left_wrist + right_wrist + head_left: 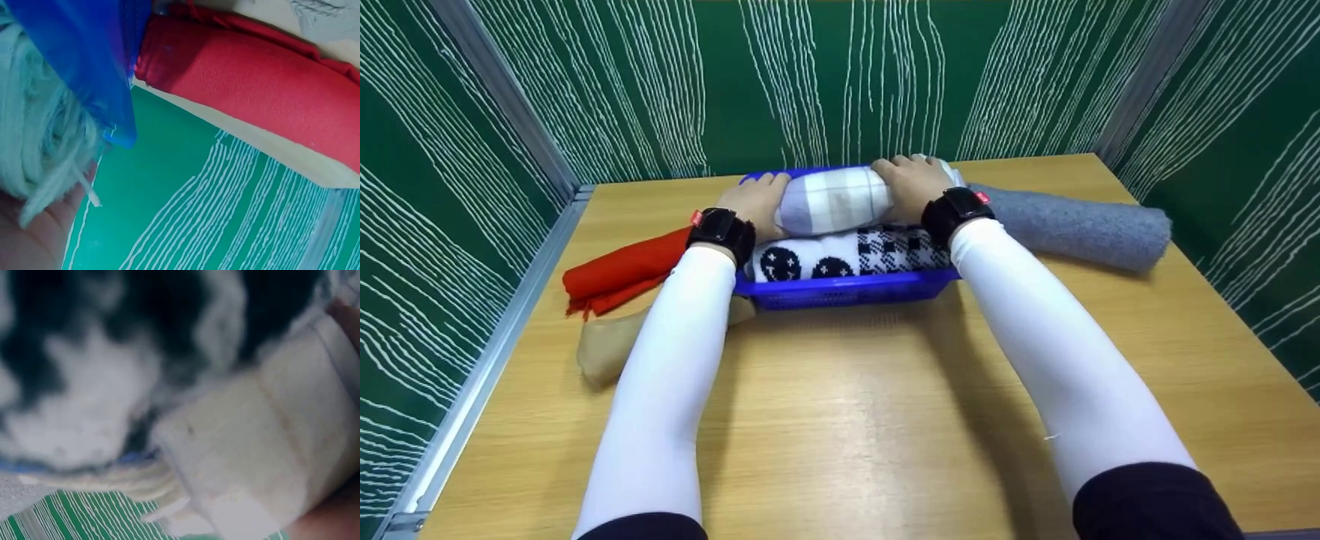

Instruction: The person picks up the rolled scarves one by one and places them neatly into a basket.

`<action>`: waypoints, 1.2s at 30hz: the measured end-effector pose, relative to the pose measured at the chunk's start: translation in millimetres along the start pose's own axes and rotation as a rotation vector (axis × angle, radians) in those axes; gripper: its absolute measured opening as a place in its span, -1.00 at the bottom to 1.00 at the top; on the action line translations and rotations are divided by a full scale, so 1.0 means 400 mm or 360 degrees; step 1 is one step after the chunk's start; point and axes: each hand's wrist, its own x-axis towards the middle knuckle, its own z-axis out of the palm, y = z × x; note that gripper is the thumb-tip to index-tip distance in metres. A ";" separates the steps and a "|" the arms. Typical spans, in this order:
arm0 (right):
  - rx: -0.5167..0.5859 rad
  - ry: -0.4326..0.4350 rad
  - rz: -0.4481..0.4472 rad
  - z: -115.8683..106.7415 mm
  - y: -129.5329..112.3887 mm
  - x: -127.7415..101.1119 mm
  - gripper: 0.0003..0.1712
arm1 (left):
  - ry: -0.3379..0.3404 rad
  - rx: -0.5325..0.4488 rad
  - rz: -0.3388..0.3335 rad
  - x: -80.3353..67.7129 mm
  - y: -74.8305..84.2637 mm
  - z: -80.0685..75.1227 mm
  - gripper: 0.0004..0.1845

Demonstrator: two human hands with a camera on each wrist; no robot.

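A rolled plaid scarf point(840, 199) in white and pale grey lies across the back of a blue plastic basket point(847, 292). My left hand point(757, 202) grips its left end, where white fringe point(39, 129) hangs over the palm in the left wrist view. At the other end, my right hand point(915, 184) curls over the roll from above. In front of the plaid roll, inside the basket, sits a black-and-white patterned knit roll point(904, 251). That knit fills much of the right wrist view, beside the pale plaid cloth point(242, 444).
Left of the basket lie a rolled red scarf point(626, 270) and a beige roll point(611, 345), partly behind my left forearm. A thick grey roll point(1080, 225) lies to the right. Green walls with white lines enclose the wooden table point(840, 420) at the back and sides.
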 end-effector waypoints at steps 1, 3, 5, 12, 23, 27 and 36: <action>0.0011 -0.0005 0.0001 -0.002 0.001 -0.002 0.00 | -0.0001 -0.0001 -0.0003 -0.001 -0.001 0.000 -0.03; 0.0023 -0.0013 0.0003 -0.007 0.002 -0.007 0.03 | -0.0004 -0.0004 -0.0007 -0.003 -0.002 -0.002 -0.03; 0.0025 -0.0023 -0.0007 -0.014 0.002 -0.012 0.03 | -0.0013 -0.0008 -0.0007 -0.006 -0.003 -0.005 -0.02; 0.0065 -0.0053 -0.0082 -0.044 -0.003 -0.032 -0.11 | -0.0102 -0.0034 -0.0030 -0.029 -0.010 -0.031 0.04; 0.0003 0.0172 -0.0138 -0.060 -0.003 -0.047 -0.51 | -0.0088 0.0043 -0.0005 -0.049 -0.008 -0.055 -0.23; -0.0015 0.0279 -0.0100 -0.046 -0.005 -0.043 -0.59 | -0.0026 0.0075 0.0024 -0.038 -0.008 -0.049 -0.32; 0.0004 0.0274 0.0054 -0.020 -0.017 -0.023 -0.63 | 0.0087 0.0078 0.0060 -0.019 0.002 -0.030 -0.65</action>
